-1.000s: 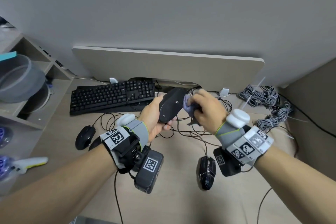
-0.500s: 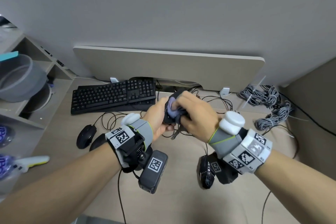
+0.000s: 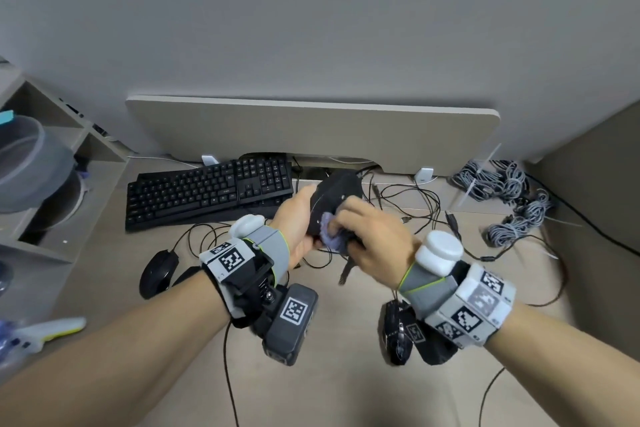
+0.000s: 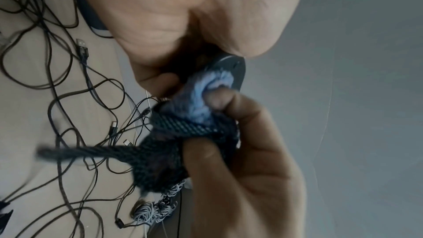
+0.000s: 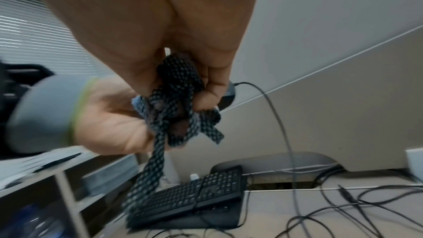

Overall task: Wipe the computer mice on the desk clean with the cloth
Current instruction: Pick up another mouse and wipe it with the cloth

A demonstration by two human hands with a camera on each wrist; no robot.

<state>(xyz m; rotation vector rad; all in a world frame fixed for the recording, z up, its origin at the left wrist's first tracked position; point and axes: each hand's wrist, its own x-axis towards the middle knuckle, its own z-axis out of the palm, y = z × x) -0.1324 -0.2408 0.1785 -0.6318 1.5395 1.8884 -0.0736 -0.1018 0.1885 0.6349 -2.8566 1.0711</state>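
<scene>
Left hand (image 3: 298,218) gripping black mouse (image 3: 334,194) above desk (image 3: 346,392), underside up; right hand (image 3: 374,239) clenched on bunched cloth (image 3: 330,236). Cloth now lower on the base than a second ago. Wiping mid-stroke, other mice (image 3: 157,272) untouched.

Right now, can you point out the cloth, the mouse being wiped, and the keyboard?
cloth (image 3: 330,236): head view, pale fluffy bunch by the fingers.
mouse (image 3: 334,192): head view, its flat dark underside.
keyboard (image 3: 207,191): head view, middle of the main key block.
</scene>
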